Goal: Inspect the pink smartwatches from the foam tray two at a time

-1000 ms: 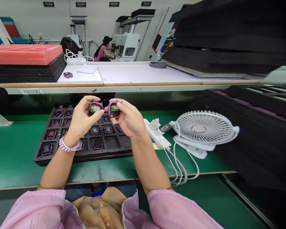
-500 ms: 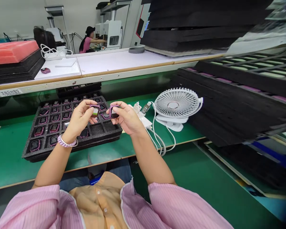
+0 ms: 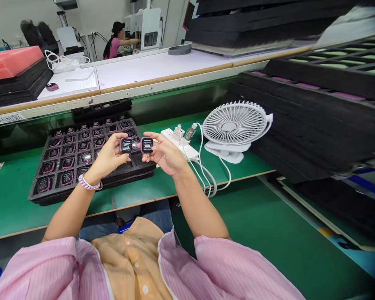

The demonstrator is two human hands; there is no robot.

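Between finger and thumb, my left hand (image 3: 108,156) grips a smartwatch body (image 3: 126,145) with a purple frame. A second purple smartwatch body (image 3: 147,145) is in the grip of my right hand (image 3: 167,154), side by side with the first. Both dark screens face me and carry lines of white text too small to read. Below and behind my hands lies a black foam tray (image 3: 58,164), its compartments holding several similar watch bodies, such as the one at the near left corner (image 3: 44,185). My hands hide part of the tray's right side.
Right of my hands are a white power strip (image 3: 187,151) with plugs and cables, and a white clip fan (image 3: 234,127). Stacked black foam trays (image 3: 300,112) stand at the right. A shelf (image 3: 128,71) crosses behind; beyond it a person (image 3: 114,43) works at a machine.
Both watch bodies have been turned so that their screens face me, and the text now shows. My thumbs have moved off the screens towards the edges. The camera view has shifted slightly.
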